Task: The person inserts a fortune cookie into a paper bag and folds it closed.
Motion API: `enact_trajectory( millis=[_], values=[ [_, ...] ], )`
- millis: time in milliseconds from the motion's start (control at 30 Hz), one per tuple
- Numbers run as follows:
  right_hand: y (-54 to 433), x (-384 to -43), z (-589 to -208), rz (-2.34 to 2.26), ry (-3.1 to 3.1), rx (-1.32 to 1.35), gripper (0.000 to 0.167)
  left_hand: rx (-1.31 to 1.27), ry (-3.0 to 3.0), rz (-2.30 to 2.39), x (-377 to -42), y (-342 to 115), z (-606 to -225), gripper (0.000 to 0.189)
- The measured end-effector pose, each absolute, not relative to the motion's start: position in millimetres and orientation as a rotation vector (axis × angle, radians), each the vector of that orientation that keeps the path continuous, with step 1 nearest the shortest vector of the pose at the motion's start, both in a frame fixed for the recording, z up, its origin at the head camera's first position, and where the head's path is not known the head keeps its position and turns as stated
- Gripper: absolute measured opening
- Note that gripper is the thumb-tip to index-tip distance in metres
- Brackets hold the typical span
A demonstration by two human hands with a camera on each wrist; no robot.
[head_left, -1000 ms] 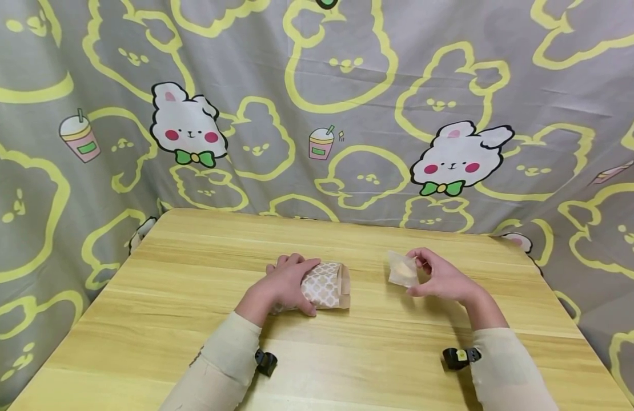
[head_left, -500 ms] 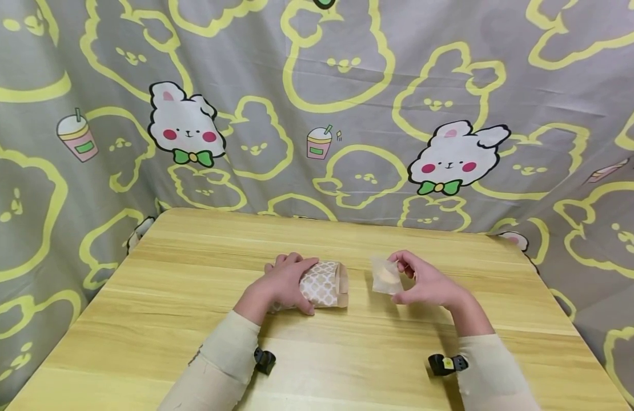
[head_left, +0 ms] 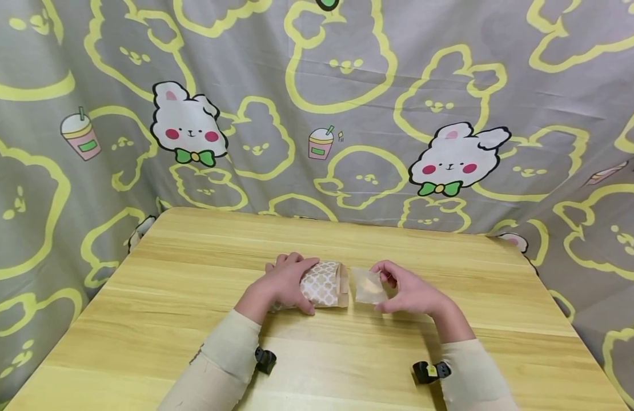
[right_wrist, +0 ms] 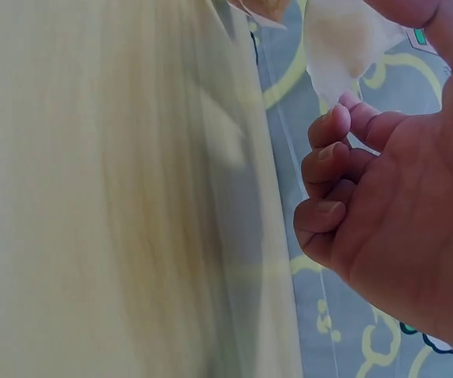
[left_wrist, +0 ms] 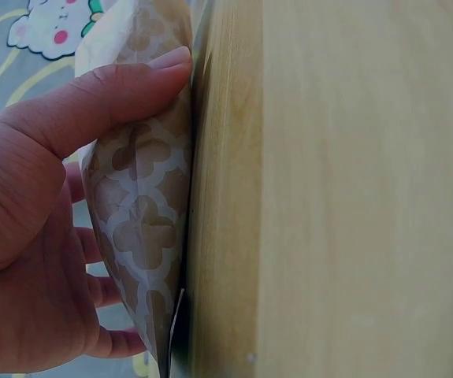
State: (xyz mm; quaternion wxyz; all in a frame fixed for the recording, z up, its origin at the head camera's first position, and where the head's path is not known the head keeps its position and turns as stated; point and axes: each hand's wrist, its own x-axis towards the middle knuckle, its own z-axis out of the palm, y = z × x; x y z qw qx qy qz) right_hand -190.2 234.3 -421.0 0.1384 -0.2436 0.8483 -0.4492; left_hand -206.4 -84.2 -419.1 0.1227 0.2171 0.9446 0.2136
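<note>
In the head view a brown paper bag (head_left: 321, 284) with a white lattice print lies on its side on the wooden table (head_left: 348, 348), its mouth facing right. My left hand (head_left: 283, 285) grips the bag from the left, thumb on the near side and fingers over the far side. Just right of the mouth, a small translucent packet (head_left: 367, 286) with something pale yellow inside is pinched by my right hand (head_left: 412, 292) at its right edge. The right wrist view shows the packet (right_wrist: 340, 39) between thumb and index finger, the other fingers curled. What the bag contains is hidden.
A grey curtain (head_left: 265, 137) with yellow outlines and rabbit faces hangs behind the table and along its sides. Black wrist cameras, left (head_left: 266, 361) and right (head_left: 430, 372), sit at the sleeves, low over the tabletop.
My right hand has moved left and slightly nearer with the packet, bringing it from well right of the bag to close beside its mouth. My left hand and the bag stay in place.
</note>
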Motion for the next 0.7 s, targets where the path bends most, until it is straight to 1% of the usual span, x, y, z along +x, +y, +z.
enact_trajectory(
  millis=[433,700],
  values=[
    [208.9,-200.8,-427.3,-1.197,2.491,-0.689,0.064,0.627,2.754,0.632,-206.2,-83.5,-419.0,0.110],
    [207.1,-206.4,-433.9,-1.174,2.529,-0.696,0.072,0.624,2.755,0.634,-205.6,-83.8,-418.0,0.109]
  ],
)
